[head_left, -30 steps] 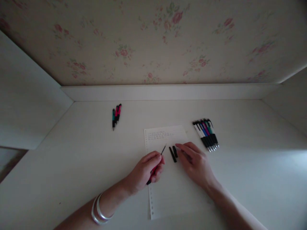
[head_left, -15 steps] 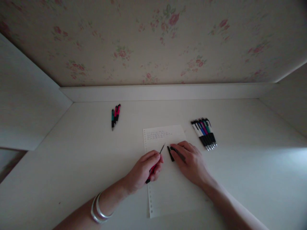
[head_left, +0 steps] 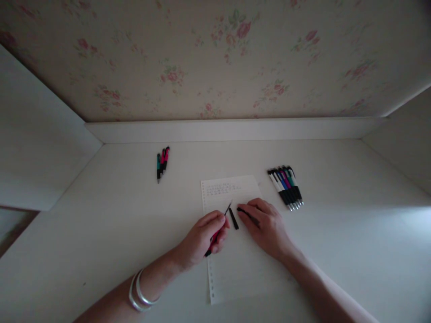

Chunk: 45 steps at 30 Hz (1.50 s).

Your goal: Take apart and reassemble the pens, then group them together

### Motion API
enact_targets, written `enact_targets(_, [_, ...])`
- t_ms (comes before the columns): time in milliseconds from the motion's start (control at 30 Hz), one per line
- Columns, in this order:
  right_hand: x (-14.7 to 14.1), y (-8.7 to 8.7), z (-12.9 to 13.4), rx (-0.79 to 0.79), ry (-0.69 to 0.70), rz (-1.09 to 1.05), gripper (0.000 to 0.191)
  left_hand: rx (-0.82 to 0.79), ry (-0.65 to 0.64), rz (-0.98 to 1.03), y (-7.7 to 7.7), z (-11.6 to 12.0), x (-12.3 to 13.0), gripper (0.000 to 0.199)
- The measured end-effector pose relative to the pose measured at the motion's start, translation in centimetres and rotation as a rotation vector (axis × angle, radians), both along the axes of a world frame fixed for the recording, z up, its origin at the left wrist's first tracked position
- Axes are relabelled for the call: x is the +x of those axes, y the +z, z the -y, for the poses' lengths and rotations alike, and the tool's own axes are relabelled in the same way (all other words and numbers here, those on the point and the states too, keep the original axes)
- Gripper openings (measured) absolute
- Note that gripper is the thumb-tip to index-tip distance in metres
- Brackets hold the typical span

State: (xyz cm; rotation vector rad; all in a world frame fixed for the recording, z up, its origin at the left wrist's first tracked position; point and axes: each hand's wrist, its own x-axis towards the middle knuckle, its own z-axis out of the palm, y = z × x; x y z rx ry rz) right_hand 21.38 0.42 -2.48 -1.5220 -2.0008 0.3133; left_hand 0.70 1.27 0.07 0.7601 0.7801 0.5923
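My left hand is closed around a red pen with black parts. Its thin dark refill sticks out bare past my thumb, pointing up and right. On the sheet of paper between my hands lies a short black tube, close to the refill. My right hand rests over the paper's right side, thumb and fingers closed on a slim black piece. Most of that piece is hidden under the fingers, so its kind is unclear. Several lines of handwriting run across the top of the paper.
At the back left lie a green pen and two pink pens. A row of several pens in white, blue, purple and green lies to the right, beyond my right hand. A white ledge borders the white desk at the back.
The short black tube has shifted left on the paper, away from my right fingers and toward the refill. My left hand still holds the red pen in about the same place.
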Motion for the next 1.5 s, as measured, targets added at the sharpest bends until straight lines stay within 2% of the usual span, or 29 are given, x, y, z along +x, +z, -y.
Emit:
enact_targets(200, [0.0, 0.2, -0.1, -0.036, -0.017, -0.042, 0.024, 0.021, -0.009, 0.007, -0.2, 0.0, -0.1, 0.030])
enact_targets(333, [-0.1, 0.3, 0.2, 0.026, -0.011, 0.008, 0.023, -0.003, 0.027, 0.029, -0.4, 0.2, 0.0, 0.029])
enact_targets(500, [-2.4, 2.0, 0.9, 0.109, 0.124, 0.182, 0.022, -0.005, 0.148, 0.141, -0.4, 0.1, 0.1, 0.028])
enact_targets(533, [-3.1, 2.4, 0.9, 0.097, 0.171, 0.219, 0.023, 0.005, 0.178, 0.164, -0.4, 0.0, 0.0, 0.029])
enact_targets(667, [-5.3, 3.0, 0.3, -0.003, 0.219, 0.332, 0.015, 0.029, 0.249, 0.221, -0.4, -0.4, -0.1, 0.034])
enact_targets(800, [-5.8, 3.0, -0.4, -0.087, 0.300, 0.369, 0.014, 0.024, 0.257, 0.250, -0.3, -0.5, -0.1, 0.035])
enact_targets(1033, [-6.0, 3.3, -0.3, -0.159, 0.290, 0.358, 0.013, 0.074, 0.241, 0.236, -0.2, -0.4, -0.3, 0.032])
enact_targets(1233, [-6.2, 2.7, -0.6, -0.144, 0.277, 0.345, 0.012, 0.072, 0.288, 0.237, -0.3, -0.5, -0.4, 0.033])
enact_targets(1367, [-6.2, 2.3, -0.5, -0.124, 0.254, 0.317, 0.011, 0.069, 0.242, 0.244, -0.7, -0.4, -0.3, 0.047])
enact_targets(1500, [-6.4, 2.2, -0.4, -0.079, 0.246, 0.307, 0.007, 0.160, 0.217, 0.162, -1.1, -0.2, -0.4, 0.059])
